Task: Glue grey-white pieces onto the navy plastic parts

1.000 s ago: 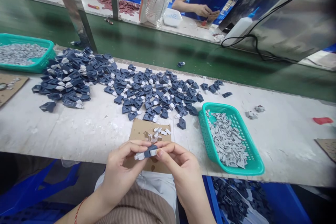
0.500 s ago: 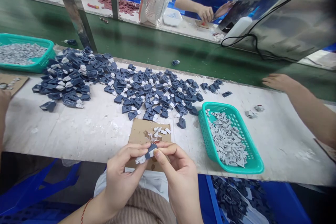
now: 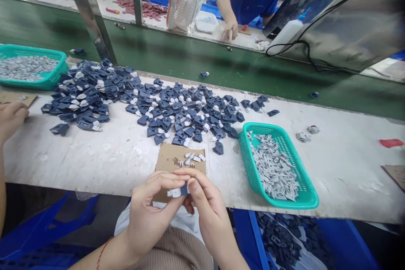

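Observation:
A small dark blue and white plastic part point(image 3: 176, 193) is held between both hands over the table's front edge. My left hand point(image 3: 152, 206) grips its left side, where the white end pokes out. The fingers of my right hand point(image 3: 205, 202) are closed on its right side and cover much of it. Just beyond the hands lies a piece of cardboard point(image 3: 165, 158) with several small white pieces point(image 3: 196, 158) on it. Farther back, dark blue parts with white ends point(image 3: 183, 112) are spread in a wide pile.
A green basket point(image 3: 308, 190) of light grey pieces stands right, another green basket point(image 3: 50, 82) far left. A person's hand point(image 3: 12, 116) rests at the left edge. Behind runs a green belt point(image 3: 152, 50); a blue bin point(image 3: 341, 240) sits below the table.
The held part has turned, and my right fingers now cover more of it. The other person's arm at the right has left the view. A hand has come in farther at the left.

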Available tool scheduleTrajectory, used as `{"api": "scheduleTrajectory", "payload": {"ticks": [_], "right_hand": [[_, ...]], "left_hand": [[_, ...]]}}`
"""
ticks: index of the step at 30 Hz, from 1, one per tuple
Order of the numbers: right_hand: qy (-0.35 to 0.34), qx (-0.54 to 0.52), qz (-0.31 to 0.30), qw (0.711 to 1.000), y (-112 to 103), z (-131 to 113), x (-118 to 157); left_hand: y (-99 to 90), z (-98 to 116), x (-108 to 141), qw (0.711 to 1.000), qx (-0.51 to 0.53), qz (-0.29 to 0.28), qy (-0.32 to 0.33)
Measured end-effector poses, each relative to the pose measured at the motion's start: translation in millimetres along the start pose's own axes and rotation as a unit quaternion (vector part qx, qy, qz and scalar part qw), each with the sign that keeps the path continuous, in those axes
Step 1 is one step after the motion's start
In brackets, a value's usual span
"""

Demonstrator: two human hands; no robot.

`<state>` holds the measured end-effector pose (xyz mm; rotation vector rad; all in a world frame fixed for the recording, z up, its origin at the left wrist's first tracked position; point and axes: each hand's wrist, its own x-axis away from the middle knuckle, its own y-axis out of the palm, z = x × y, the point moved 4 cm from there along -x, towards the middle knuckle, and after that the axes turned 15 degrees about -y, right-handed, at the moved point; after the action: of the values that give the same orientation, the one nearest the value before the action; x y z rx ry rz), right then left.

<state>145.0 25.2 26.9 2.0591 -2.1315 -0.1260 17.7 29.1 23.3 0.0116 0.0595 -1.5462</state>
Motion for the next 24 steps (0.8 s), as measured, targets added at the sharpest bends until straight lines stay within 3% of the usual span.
{"api": "scheduleTrajectory", "payload": {"ticks": [8, 12, 19, 24], "right_hand": [[-0.047, 0.099, 0.067, 0.992, -1.9, -6.7, 6.2], [0.008, 0.063, 0.07, 0.996, -2.9, -3.2, 6.1], [0.063, 0.046, 0.089, 0.993, -9.5, 2.6, 10.3], [0.053, 0.036, 0.091, 0.994, -11.5, 6.7, 11.7]], "left_hand": [[6.5, -2.4, 3.4, 1.0, 0.011, 0.002, -0.021], [8.3, -0.1, 1.1, 1.0, 0.014, -0.006, -0.02], [9.5, 14.1, -8.2, 0.984, -0.076, -0.083, 0.138], [6.6, 15.8, -13.6, 0.963, -0.114, -0.122, 0.213]]}}
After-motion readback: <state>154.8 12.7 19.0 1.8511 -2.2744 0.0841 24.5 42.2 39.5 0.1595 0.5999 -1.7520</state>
